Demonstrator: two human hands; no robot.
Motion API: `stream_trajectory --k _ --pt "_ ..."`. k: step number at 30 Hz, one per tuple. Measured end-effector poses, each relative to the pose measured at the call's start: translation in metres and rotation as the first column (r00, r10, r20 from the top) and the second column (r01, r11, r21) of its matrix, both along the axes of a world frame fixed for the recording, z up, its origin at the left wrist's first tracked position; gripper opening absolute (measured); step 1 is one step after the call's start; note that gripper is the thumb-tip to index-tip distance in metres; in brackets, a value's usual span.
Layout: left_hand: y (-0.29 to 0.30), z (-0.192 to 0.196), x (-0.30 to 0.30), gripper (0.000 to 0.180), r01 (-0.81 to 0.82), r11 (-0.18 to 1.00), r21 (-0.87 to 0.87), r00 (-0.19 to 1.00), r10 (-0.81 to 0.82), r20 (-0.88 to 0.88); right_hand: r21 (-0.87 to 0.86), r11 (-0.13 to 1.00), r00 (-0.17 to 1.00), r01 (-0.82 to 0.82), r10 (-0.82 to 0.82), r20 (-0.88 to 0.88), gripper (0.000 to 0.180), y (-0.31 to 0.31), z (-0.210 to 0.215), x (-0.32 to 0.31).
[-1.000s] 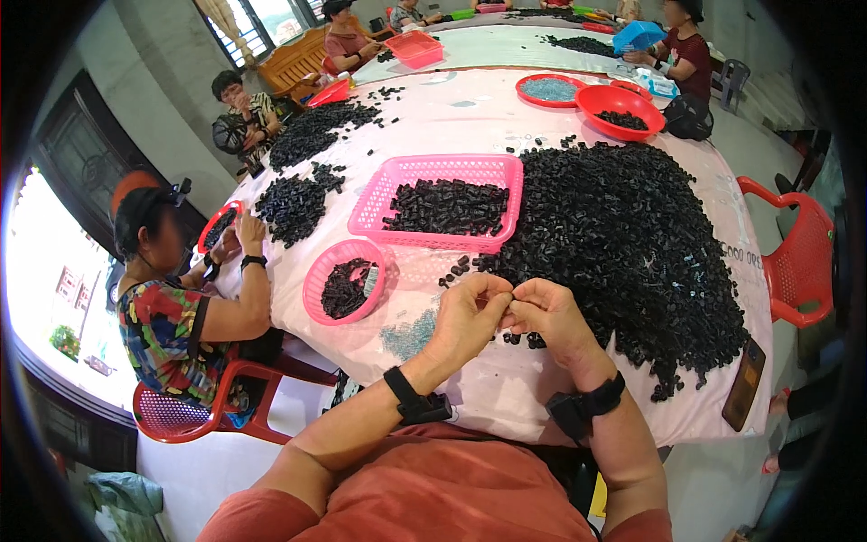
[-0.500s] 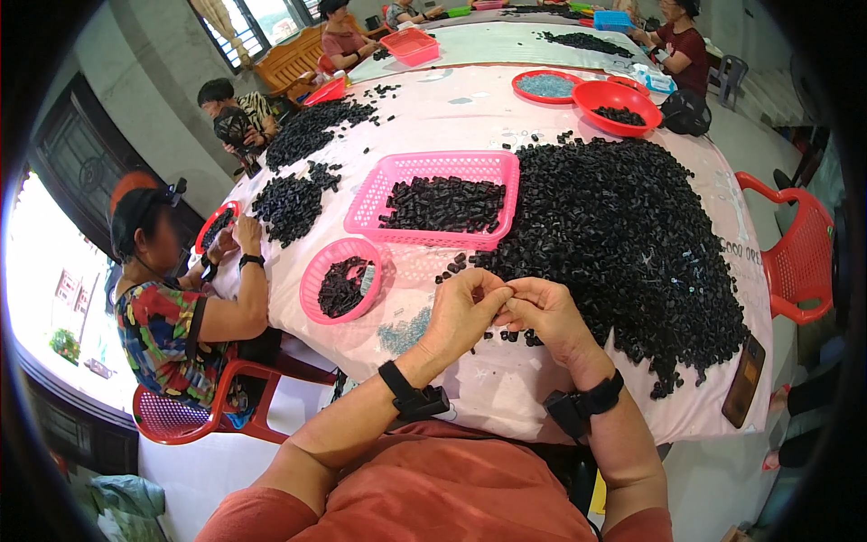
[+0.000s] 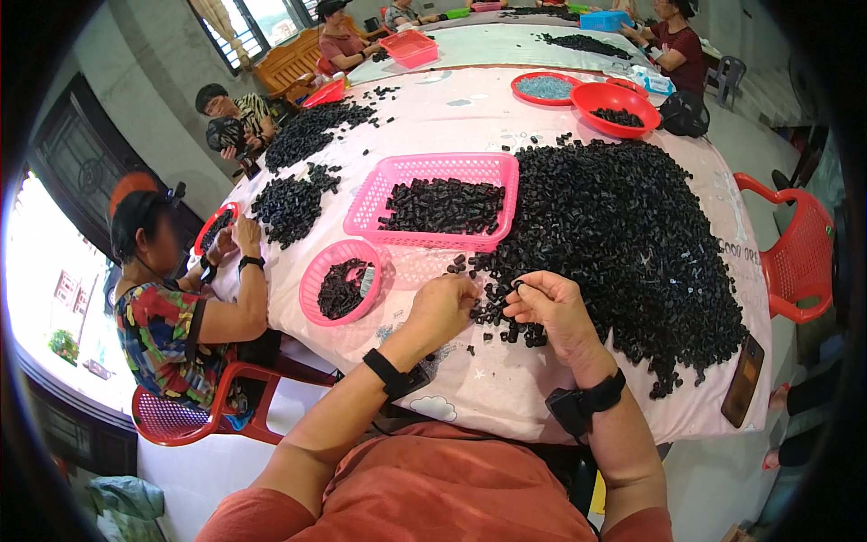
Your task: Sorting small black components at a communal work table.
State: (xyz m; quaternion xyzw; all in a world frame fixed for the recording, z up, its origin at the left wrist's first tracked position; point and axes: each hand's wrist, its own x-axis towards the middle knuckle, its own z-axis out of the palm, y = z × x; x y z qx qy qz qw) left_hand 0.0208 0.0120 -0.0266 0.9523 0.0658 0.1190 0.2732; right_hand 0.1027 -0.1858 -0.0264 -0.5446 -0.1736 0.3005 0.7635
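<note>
Small black cylindrical pieces lie in a wide heap (image 3: 623, 226) in front of my hands and to the right. My right hand (image 3: 553, 312), at the heap's near edge, pinches a small black piece (image 3: 517, 285) between thumb and fingertips. To its left, my left hand (image 3: 441, 309) is apart from it, with fingers curled together; their tips point toward the heap, and what they hold, if anything, is hidden. Beneath that wrist shows a patch of small clear-blue bits (image 3: 435, 350). Left of it stands a round pink basket (image 3: 312, 280) of thin black pieces.
A pink rectangular basket (image 3: 361, 194) of black pieces stands ahead. Farther back are a red bowl (image 3: 587, 101) and a red tray (image 3: 522, 86) of pale-blue bits. A phone (image 3: 742, 381) lies at the right edge. A co-worker (image 3: 172, 298) sits at left, beside smaller heaps (image 3: 287, 210).
My hands, together at the fingertips before, have parted. The left has moved slightly left and down; the right now shows a black piece. A far-left person has raised their head.
</note>
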Motion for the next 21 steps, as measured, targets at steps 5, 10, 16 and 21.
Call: stream_trajectory --k 5,10,16,21 --pt "-0.0016 -0.0011 0.0031 0.016 0.014 0.997 0.08 0.999 -0.011 -0.036 -0.012 0.999 0.999 -0.034 0.034 -0.011 0.016 0.0 -0.0015 0.0002" --pt "-0.0031 -0.0032 0.0053 0.017 0.063 0.985 0.164 0.995 -0.05 -0.082 -0.033 0.996 0.996 -0.083 0.084 0.036 0.015 0.0011 -0.0052 -0.0002" --pt "-0.0101 0.0044 0.0022 0.015 0.069 0.983 0.167 0.99 -0.046 -0.137 -0.049 0.995 0.994 -0.086 0.089 0.059 0.015 -0.0014 -0.0014 -0.0024" --pt "-0.0078 -0.0001 0.0018 0.013 0.052 0.988 0.144 0.994 -0.038 -0.1 -0.05 0.994 0.992 -0.096 0.099 0.079 0.014 -0.0008 -0.0025 -0.0021"
